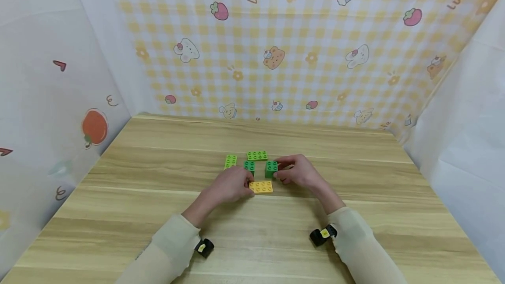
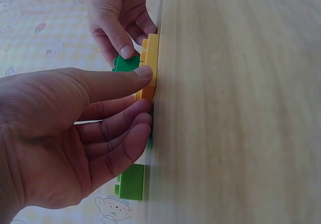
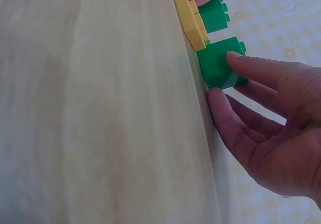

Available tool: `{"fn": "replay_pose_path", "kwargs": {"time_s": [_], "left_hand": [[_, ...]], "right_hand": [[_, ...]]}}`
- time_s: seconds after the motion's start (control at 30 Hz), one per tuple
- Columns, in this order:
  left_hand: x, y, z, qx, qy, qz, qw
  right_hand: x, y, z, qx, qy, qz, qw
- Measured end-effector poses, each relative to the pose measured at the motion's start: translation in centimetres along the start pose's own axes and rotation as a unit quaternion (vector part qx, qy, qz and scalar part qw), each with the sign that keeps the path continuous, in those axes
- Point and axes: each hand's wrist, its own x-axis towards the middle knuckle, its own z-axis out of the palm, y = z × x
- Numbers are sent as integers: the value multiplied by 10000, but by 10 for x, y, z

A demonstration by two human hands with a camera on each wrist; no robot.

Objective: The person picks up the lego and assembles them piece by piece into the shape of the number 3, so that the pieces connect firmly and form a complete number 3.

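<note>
A yellow building brick [image 1: 261, 186] lies flat on the table, nearest of the bricks to the person. The left hand [image 1: 233, 184] pinches its left end; in the left wrist view the thumb [image 2: 143, 72] presses on the yellow brick's side. Just behind that brick, to the right, stands a dark green cube-like brick [image 1: 271, 169], pinched by the right hand [image 1: 296, 171] at its right side. Between the left hand and that brick is a second dark green brick [image 1: 249, 166], partly covered by the left fingers.
A flat light green brick [image 1: 257, 156] lies at the back of the group. Another light green brick [image 1: 230, 160] stands at the left, its near end hidden by the left hand. The wooden table [image 1: 260, 240] meets a checked cloth backdrop [image 1: 252, 86] behind.
</note>
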Motion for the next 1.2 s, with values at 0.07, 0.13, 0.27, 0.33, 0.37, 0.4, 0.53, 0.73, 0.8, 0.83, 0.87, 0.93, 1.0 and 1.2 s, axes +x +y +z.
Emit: {"fn": "replay_pose_path", "kwargs": {"time_s": [0.07,0.13,0.27,0.33,0.37,0.4,0.53,0.73,0.8,0.83,0.87,0.93,1.0,1.2], "left_hand": [[0,0,0,-20,7,24,10000],[-1,-1,0,-64,19,42,10000],[-1,-1,0,-199,36,57,9998],[-1,-1,0,-245,39,44,9997],[-1,-1,0,-256,39,43,9997],[-1,-1,0,-266,40,39,9996],[-1,-2,0,-283,41,18,9996],[-1,-2,1,-263,44,-7,9996],[-1,-2,1,-262,43,-17,9996],[-1,-2,1,-256,45,-23,9997],[-1,-2,1,-257,46,-32,9997],[-1,-2,0,-251,48,-40,9997],[-1,-2,1,-243,58,-55,9997],[-1,-3,1,-247,64,-41,9997]], "right_hand": [[0,1,0,0,-28,-38,10000],[-1,2,-1,30,-58,-68,10000],[-2,4,-3,81,-118,-142,9998],[-3,5,-4,87,-122,-202,9997],[-3,5,-4,91,-127,-239,9996],[-4,5,-5,92,-132,-267,9995],[-6,4,-6,141,-150,-350,9992],[-10,3,-5,320,-179,-452,9983],[-12,2,-5,394,-179,-507,9978],[-12,2,-5,422,-190,-545,9974],[-12,2,-5,445,-205,-592,9970],[-13,2,-5,478,-226,-663,9964],[-13,2,-5,501,-241,-721,9958],[-15,0,-5,478,-259,-790,9954]]}}
